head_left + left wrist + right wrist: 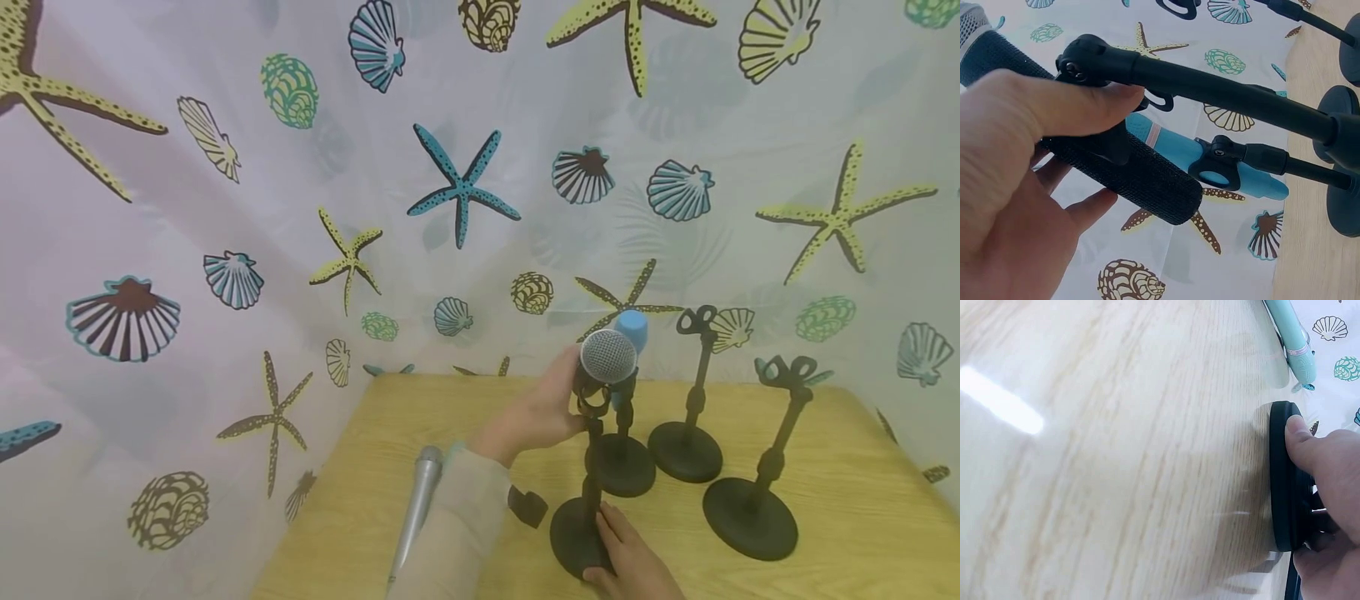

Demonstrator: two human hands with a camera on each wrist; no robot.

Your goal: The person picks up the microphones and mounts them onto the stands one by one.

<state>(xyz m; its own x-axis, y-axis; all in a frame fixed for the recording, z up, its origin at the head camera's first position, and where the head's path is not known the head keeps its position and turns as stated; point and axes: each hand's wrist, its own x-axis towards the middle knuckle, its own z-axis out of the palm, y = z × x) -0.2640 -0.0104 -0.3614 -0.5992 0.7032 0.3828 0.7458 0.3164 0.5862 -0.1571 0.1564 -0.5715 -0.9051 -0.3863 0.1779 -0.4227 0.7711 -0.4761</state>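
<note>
My left hand (551,404) grips a black microphone (1147,178) with a silver mesh head (608,357). The microphone lies tilted in the clip of a black desk microphone stand (592,467); in the left wrist view my thumb presses on that clip and the other fingers are behind the microphone. Low down, my right hand (636,558) holds the stand's round base (1280,481), with the thumb on its top. Just behind is a blue microphone (1175,147) in the clip of another stand (625,462).
Two more black stands with bare clips, a nearer stand (753,512) and a farther stand (686,446), are on the right. A silver microphone (418,504) lies left of my sleeve. A turquoise microphone (1300,359) and a small black piece (528,506) lie on the wooden table (367,467). Patterned curtain (300,192) surrounds it.
</note>
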